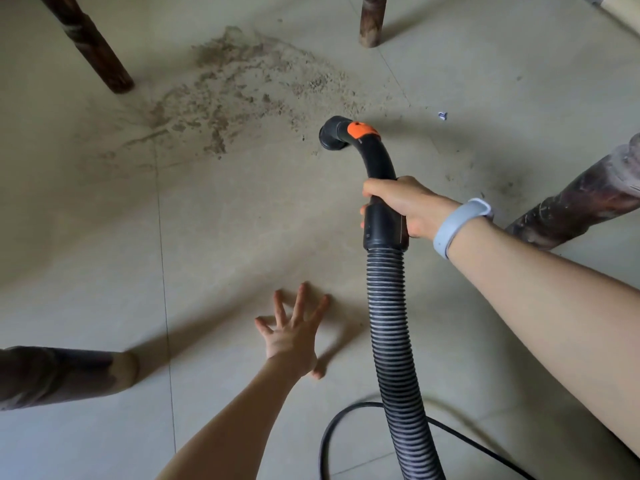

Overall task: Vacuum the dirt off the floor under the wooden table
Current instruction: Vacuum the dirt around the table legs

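A wide patch of brown dirt [239, 91] lies scattered on the pale tiled floor [86, 237] between the table legs. My right hand [405, 206] grips the black curved handle of the vacuum hose [389, 306], whose ribbed tube runs down to the bottom edge. The hose's round open nozzle [333, 137], with an orange slider beside it, sits at the right edge of the dirt, close to the floor. My left hand [294, 330] rests flat on the floor with fingers spread, left of the hose.
Dark wooden table legs stand at the top left [93, 50], top centre [372, 19], right [581, 199] and lower left [65, 374]. A black cable [332, 427] loops on the floor by the hose. A small scrap of paper [442, 115] lies right of the nozzle.
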`<action>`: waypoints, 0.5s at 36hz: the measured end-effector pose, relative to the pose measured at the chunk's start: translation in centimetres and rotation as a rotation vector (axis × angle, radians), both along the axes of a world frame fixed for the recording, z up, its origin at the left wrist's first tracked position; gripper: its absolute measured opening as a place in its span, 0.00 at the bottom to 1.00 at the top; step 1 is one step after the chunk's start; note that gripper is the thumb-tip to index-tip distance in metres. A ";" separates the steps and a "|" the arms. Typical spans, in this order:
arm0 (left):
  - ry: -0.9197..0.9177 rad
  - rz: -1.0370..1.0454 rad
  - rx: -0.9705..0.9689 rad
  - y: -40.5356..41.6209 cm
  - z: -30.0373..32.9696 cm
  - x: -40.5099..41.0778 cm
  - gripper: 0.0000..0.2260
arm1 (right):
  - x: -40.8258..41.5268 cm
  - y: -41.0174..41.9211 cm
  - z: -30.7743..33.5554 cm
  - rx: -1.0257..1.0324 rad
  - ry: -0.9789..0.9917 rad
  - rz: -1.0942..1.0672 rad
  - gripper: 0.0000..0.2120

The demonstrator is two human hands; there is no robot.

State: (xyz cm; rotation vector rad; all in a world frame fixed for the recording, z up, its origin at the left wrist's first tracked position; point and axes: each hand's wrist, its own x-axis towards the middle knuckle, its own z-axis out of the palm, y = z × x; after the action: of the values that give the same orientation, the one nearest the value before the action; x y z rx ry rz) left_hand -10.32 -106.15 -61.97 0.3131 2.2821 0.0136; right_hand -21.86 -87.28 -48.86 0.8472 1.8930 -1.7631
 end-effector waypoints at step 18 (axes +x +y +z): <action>0.015 0.000 0.015 -0.4 0.1 -0.1 0.57 | -0.5 1.0 1.0 0.036 -0.016 0.152 0.05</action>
State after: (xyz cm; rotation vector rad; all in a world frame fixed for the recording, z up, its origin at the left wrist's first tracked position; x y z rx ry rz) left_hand -10.41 -106.59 -61.91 0.3224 2.2977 0.0286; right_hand -22.36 -86.27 -47.87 0.7076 1.9299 -1.6321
